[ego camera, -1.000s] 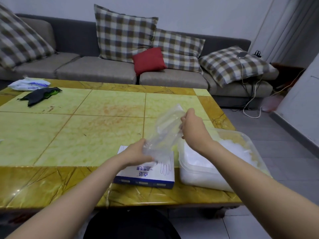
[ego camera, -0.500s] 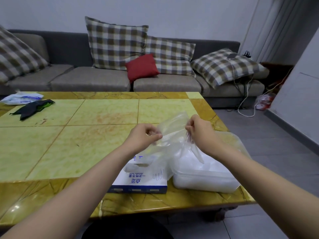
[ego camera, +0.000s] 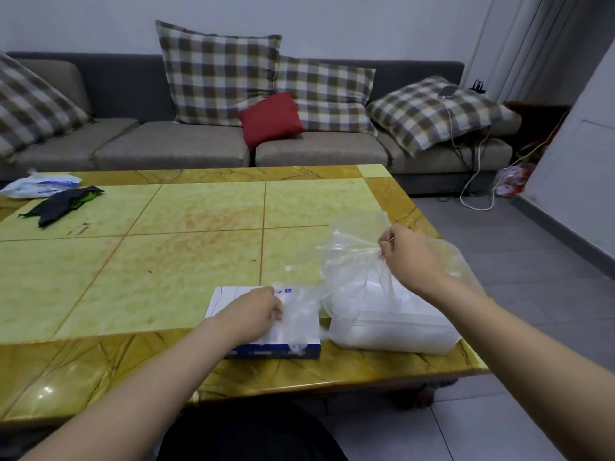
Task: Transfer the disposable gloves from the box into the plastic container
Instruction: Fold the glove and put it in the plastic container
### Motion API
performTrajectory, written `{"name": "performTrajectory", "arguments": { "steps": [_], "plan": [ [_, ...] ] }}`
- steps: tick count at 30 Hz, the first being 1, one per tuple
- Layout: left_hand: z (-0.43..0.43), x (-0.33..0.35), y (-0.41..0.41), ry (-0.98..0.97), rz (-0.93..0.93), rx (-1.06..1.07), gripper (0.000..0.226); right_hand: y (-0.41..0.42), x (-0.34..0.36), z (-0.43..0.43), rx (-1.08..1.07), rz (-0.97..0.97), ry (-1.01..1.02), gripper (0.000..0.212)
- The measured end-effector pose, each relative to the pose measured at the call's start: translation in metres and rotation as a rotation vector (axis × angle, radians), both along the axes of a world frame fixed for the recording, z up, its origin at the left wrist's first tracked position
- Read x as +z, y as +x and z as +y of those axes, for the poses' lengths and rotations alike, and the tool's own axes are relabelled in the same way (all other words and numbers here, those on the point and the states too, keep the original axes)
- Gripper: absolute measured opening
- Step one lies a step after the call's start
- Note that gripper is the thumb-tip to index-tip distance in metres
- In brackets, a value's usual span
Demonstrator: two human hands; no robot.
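Far to the left of the white and blue cardboard glove box (ego camera: 222, 299), a black cloth (ego camera: 60, 204) lies on the yellow-green tiled worktop (ego camera: 166, 261). The box sits at the worktop's near edge. On the box top, the left hand (ego camera: 253, 311) has its grip closed on crumpled clear glove film (ego camera: 299, 316). Just right of the box stands the clear plastic container (ego camera: 392, 334), filled with white gloves. Above it, the right hand (ego camera: 409, 257) has its grip pinched on a thin clear disposable glove (ego camera: 349, 251).

Box (ego camera: 233, 302) left of container (ego camera: 392, 331), touching, table (ego camera: 133, 261) front-right.
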State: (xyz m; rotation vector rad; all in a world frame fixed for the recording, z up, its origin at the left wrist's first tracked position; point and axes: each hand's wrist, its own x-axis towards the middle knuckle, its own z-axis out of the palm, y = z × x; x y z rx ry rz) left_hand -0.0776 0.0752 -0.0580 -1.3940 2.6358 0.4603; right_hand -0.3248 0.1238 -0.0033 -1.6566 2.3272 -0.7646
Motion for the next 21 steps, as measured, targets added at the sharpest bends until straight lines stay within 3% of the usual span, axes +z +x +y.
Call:
{"name": "performTrajectory", "arguments": {
  "steps": [3,5,8,18,21],
  "plan": [
    [0.008,0.006,-0.002,0.161,-0.07,-0.004,0.017,0.007,-0.004,-0.002,0.015,-0.009,0.015,0.013],
    [0.011,0.009,-0.002,0.224,-0.139,-0.01,0.03,0.011,-0.006,-0.003,0.029,-0.025,0.026,0.013],
    [0.01,0.003,-0.001,0.182,-0.206,-0.051,0.045,0.017,-0.008,-0.002,0.054,-0.043,0.037,0.014],
    [-0.009,0.015,0.0,0.147,-0.216,-0.035,0.028,0.017,-0.001,0.002,0.089,-0.019,0.051,0.013],
    [-0.021,0.038,-0.007,-0.005,-0.064,0.025,0.03,0.014,0.011,0.002,0.116,-0.011,0.02,0.013]
  ]
}}
